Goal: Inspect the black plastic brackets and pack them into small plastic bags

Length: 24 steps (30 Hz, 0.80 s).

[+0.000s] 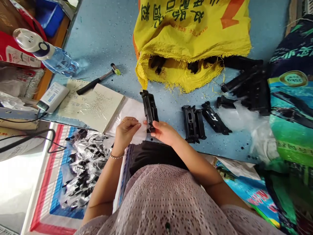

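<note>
My right hand (165,133) grips the lower end of a long black plastic part (151,109), which points away from me over the table. Close to its left side is my left hand (127,130), thumb and fingertips pinched together; whatever they hold, if anything, is too small to make out. Beneath the left hand lies a white plastic sheet (133,112). A paper pad (111,98) beside it carries a scatter of tiny silvery pieces (97,103). To the right of my right hand, several similar black parts (192,124) rest on the blue table (166,147).
A yellow woven sack (193,42) with black parts in its mouth lies at the back. Left stand a small hammer (100,79), a white box (53,97) and a water bottle (52,57). Below left, a crate (46,182) holds bagged parts. More black parts (254,85) pile up right.
</note>
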Each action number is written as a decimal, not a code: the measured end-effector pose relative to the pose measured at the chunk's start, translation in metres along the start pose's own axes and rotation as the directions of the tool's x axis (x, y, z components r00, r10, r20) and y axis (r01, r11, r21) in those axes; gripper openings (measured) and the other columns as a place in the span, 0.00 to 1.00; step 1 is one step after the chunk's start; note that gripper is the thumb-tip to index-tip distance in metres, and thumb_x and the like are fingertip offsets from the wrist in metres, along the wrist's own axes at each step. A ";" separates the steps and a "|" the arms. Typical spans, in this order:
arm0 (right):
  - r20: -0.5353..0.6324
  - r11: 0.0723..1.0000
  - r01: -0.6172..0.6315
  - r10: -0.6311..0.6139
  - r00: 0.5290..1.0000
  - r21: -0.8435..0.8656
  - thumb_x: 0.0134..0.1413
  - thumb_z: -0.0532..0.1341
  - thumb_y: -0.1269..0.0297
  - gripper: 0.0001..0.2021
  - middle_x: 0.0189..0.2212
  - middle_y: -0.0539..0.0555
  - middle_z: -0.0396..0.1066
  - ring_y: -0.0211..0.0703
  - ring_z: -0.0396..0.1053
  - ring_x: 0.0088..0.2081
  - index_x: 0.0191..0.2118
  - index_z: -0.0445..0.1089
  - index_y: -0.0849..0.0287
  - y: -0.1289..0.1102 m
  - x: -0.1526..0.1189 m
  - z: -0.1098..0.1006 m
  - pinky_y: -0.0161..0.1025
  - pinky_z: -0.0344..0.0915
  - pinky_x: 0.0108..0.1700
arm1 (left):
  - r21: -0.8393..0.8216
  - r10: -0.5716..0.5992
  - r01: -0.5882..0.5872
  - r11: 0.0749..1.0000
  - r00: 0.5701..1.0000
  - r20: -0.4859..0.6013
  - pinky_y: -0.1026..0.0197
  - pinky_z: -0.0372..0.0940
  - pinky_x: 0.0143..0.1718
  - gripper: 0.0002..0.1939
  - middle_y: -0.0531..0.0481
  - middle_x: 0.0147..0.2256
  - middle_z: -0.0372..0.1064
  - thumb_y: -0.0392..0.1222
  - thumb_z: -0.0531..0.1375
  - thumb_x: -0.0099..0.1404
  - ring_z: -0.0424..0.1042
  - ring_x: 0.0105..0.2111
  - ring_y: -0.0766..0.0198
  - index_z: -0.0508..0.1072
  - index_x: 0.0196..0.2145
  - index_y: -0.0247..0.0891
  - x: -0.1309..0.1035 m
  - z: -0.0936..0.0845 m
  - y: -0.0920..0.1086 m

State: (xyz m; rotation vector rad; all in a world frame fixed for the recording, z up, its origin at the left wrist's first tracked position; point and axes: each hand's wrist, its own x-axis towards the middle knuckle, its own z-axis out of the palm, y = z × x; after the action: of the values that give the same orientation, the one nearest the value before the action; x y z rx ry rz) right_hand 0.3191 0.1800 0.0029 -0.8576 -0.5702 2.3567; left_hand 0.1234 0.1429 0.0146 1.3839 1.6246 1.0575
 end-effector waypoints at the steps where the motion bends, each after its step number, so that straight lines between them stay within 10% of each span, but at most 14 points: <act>1: -0.012 1.000 -0.012 0.012 1.000 0.000 0.40 0.77 0.42 0.24 0.41 0.57 0.79 0.40 0.69 0.37 0.36 0.80 0.57 0.003 0.005 -0.001 0.33 0.62 0.29 | 0.022 0.032 -0.032 0.999 0.999 0.005 0.56 0.72 0.42 0.04 0.45 0.42 0.74 0.41 0.66 0.65 0.76 0.42 0.59 0.79 0.35 0.39 -0.002 -0.001 0.000; 8: 0.008 0.882 0.122 -0.133 0.991 -0.455 0.50 0.73 0.47 0.19 0.39 0.53 0.78 0.43 0.71 0.39 0.42 0.79 0.55 -0.007 -0.033 -0.020 0.39 0.66 0.38 | 0.488 0.267 -0.294 0.822 0.955 0.126 0.44 0.72 0.54 0.23 0.38 0.54 0.76 0.26 0.52 0.66 0.75 0.51 0.51 0.78 0.54 0.36 0.001 -0.016 -0.001; 15: -0.017 0.103 0.016 -0.318 0.948 -0.995 0.54 0.73 0.60 0.15 0.45 0.60 0.78 0.58 0.71 0.52 0.47 0.77 0.58 -0.006 -0.053 -0.016 0.56 0.66 0.55 | 0.442 0.342 -0.350 0.826 0.934 0.100 0.54 0.76 0.53 0.32 0.38 0.63 0.68 0.26 0.55 0.69 0.77 0.54 0.56 0.65 0.69 0.42 -0.005 -0.025 0.000; 21: -0.050 0.455 0.126 -0.355 0.933 -0.881 0.63 0.66 0.62 0.21 0.42 0.54 0.78 0.48 0.77 0.43 0.60 0.68 0.54 0.002 -0.029 -0.002 0.48 0.75 0.48 | 0.278 0.541 -0.661 0.697 0.739 0.400 0.49 0.71 0.64 0.41 0.37 0.67 0.63 0.23 0.50 0.70 0.68 0.65 0.54 0.48 0.75 0.45 -0.039 0.008 0.006; 24: 0.027 0.334 0.217 -0.491 0.871 -0.917 0.63 0.64 0.68 0.22 0.49 0.57 0.76 0.53 0.75 0.51 0.62 0.66 0.52 0.011 -0.034 0.011 0.54 0.73 0.56 | 0.246 0.545 -0.640 0.728 0.757 0.361 0.47 0.70 0.64 0.39 0.37 0.67 0.62 0.27 0.54 0.70 0.66 0.66 0.51 0.49 0.75 0.44 -0.045 0.010 0.015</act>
State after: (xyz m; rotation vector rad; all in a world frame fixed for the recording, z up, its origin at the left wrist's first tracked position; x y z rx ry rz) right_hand 0.3291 0.1481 0.0193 -1.2746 -1.8140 1.3242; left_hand 0.1446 0.1005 0.0258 2.3036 1.2158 0.8766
